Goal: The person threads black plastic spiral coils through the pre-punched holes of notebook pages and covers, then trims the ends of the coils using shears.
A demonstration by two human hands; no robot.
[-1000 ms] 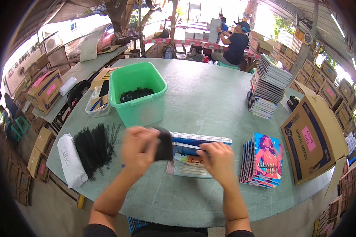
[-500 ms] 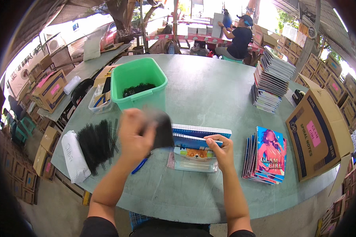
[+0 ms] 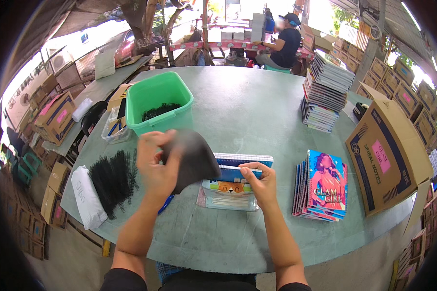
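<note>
My left hand (image 3: 153,162), blurred by motion, is closed on a dark, floppy sheet-like piece (image 3: 195,162). Its lower right corner reaches the bound edge of a blue spiral notebook (image 3: 235,173). Thumb and fingers of my right hand (image 3: 261,183) pinch that notebook at its right end. Another blue-covered notebook (image 3: 250,159) lies just behind. Under the pinched one is a clear pouch (image 3: 228,200) with an orange cartoon animal face. A blue pen (image 3: 165,204) rests on the table beside my left forearm. The dark piece hides part of the notebook's left end.
A green tub (image 3: 160,123) holds black coils. Loose black spiral coils (image 3: 114,184) lie left, beside a white wrapped bundle (image 3: 88,199). Notebooks with a pink figure (image 3: 327,186) are stacked right, near an open carton (image 3: 388,160). Behind stands a taller notebook stack (image 3: 327,89). A person (image 3: 286,46) sits beyond the table.
My left hand still grips the dark piece, which now spreads wider and hangs lower. The whole view has shifted slightly. In the background, the seated person's arm has come down.
</note>
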